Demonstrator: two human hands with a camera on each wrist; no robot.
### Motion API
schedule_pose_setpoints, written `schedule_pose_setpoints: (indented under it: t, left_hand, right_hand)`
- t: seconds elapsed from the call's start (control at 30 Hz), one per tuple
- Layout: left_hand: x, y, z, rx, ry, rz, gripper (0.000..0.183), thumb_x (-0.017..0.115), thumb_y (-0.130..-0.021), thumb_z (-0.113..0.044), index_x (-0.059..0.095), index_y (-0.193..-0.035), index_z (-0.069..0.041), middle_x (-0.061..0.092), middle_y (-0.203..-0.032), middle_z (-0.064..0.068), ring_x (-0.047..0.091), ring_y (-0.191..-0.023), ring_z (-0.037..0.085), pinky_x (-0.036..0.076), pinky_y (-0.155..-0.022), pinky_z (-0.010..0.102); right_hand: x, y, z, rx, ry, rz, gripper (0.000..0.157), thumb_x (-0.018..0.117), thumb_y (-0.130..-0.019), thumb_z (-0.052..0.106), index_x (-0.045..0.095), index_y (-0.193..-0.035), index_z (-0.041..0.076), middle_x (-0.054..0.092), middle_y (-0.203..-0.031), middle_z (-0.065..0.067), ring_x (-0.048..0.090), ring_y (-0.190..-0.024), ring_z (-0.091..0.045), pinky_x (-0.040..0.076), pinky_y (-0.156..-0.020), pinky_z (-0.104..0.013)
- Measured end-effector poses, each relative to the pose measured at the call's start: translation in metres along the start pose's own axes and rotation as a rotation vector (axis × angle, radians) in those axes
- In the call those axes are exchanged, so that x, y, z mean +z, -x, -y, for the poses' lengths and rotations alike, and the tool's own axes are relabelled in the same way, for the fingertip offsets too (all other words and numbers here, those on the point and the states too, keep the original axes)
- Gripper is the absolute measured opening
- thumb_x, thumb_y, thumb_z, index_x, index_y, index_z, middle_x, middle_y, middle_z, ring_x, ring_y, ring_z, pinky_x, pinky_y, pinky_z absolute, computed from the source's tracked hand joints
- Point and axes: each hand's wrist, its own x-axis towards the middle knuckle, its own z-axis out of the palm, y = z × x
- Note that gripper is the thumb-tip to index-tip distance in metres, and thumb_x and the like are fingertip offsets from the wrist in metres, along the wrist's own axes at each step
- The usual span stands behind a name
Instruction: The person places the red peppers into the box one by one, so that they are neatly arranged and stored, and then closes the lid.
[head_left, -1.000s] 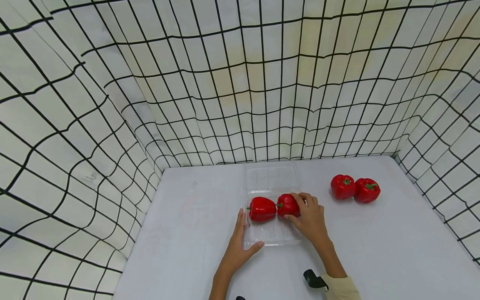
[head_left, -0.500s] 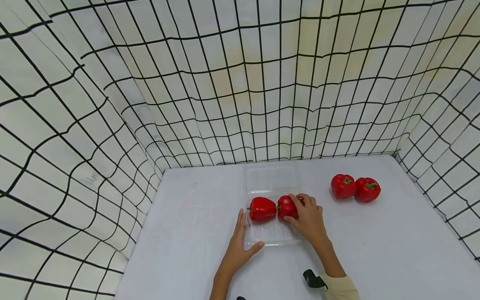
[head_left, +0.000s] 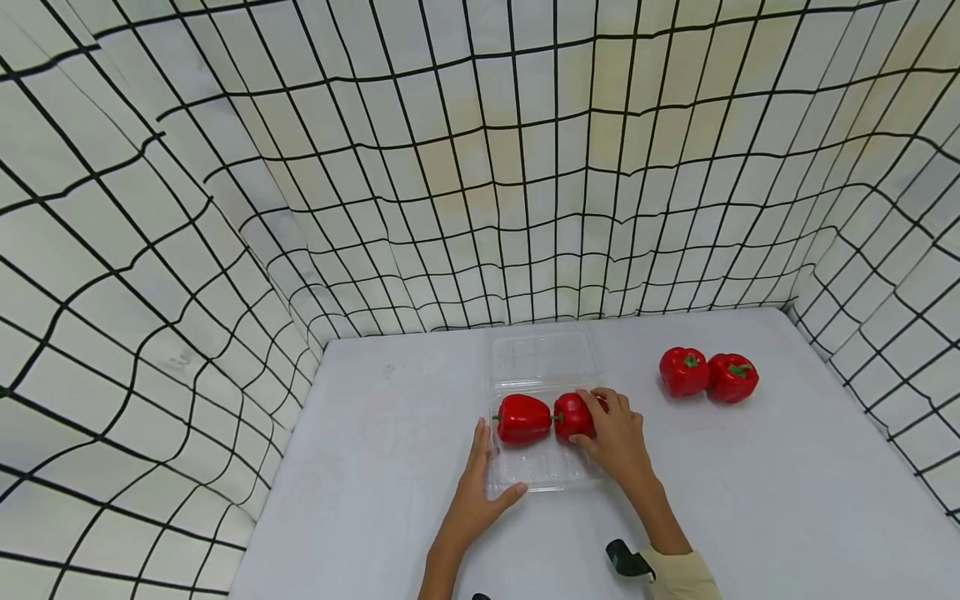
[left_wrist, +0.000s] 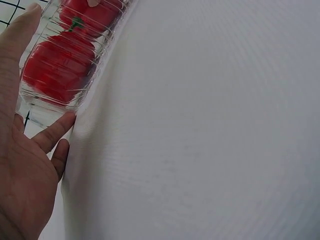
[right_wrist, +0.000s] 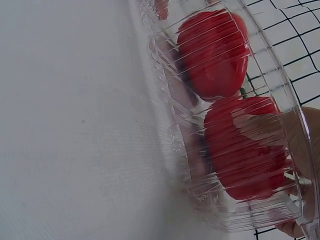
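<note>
Almost nothing has moved since earlier; I see the right hand grasping a red pepper in the clear container, the left hand spread, released, alongside.

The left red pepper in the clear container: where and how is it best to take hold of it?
Probably across the middle of the red pepper, from above. It lies on its side, stem pointing left; the other pepper crowds its right end, while the lid lies open, leaving its top free.
</note>
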Motion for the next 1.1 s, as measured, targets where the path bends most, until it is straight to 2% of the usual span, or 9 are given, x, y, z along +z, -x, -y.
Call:
schedule_pose_setpoints:
  t: [0.4, 0.77, 1.1]
  left_hand:
    - [-0.0007, -0.0006, 0.0004, -0.009, 0.007, -0.003, 0.100, 0.074, -0.081, -0.047, 0.012, -0.158, -0.026, 0.007, -0.166, -0.008, 0.023, -0.150, 0.028, 0.032, -0.112, 0.059]
    - [0.0025, 0.0004, 0.0036, -0.014, 0.010, 0.001, 0.101, 0.074, -0.082, -0.047, 0.011, -0.158, -0.029, 0.008, -0.166, -0.007, 0.019, -0.151, 0.028, 0.032, -0.112, 0.059]
    - [0.0013, 0.0006, 0.0026, -0.020, 0.004, -0.004, 0.101, 0.074, -0.081, -0.047, 0.011, -0.158, -0.030, 0.008, -0.166, -0.007, 0.022, -0.150, 0.029, 0.034, -0.110, 0.060]
  right_hand:
    - [0.0010, -0.0010, 0.0026, 0.000, 0.042, -0.001, 0.085, 0.091, -0.065, 0.026, 0.050, -0.138, 0.015, 0.049, -0.135, -0.017, 0.043, -0.127, -0.036, 0.048, -0.092, -0.061]
    - [-0.0021, 0.0030, 0.0029, 0.025, -0.027, 0.013, 0.090, 0.092, -0.064, 0.026, 0.047, -0.142, 0.016, 0.047, -0.138, -0.017, 0.042, -0.129, -0.036, 0.045, -0.096, -0.061]
    - [-0.0071, 0.0049, 0.0040, 0.037, -0.051, 0.010, 0.087, 0.090, -0.068, 0.028, 0.047, -0.142, 0.014, 0.047, -0.138, -0.018, 0.042, -0.129, -0.036, 0.045, -0.096, -0.062]
